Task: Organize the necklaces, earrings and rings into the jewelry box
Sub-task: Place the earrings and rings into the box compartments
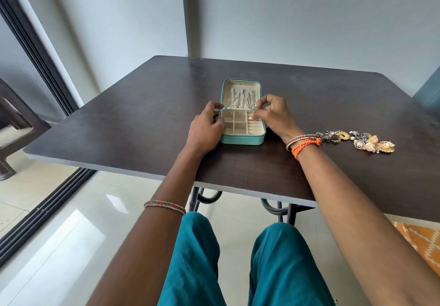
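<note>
A teal jewelry box (240, 140) lies open on the dark table (133, 136), its cream lid up at the back. Several silver necklaces (240, 99) hang in the lid. The base has small square compartments on the left and ring slots on the right. My left hand (206, 127) grips the box's left edge, fingers curled over the rim. My right hand (273, 115) pinches a small gold ring (250, 117) over the top right ring slot. A row of gold and silver earrings (357, 140) lies on the table to the right.
The table's front edge (142, 174) runs near my knees, with metal legs below. A dark sliding door frame (35, 67) stands at the left and an orange patterned rug (421, 241) lies at the lower right. Grey walls close the back.
</note>
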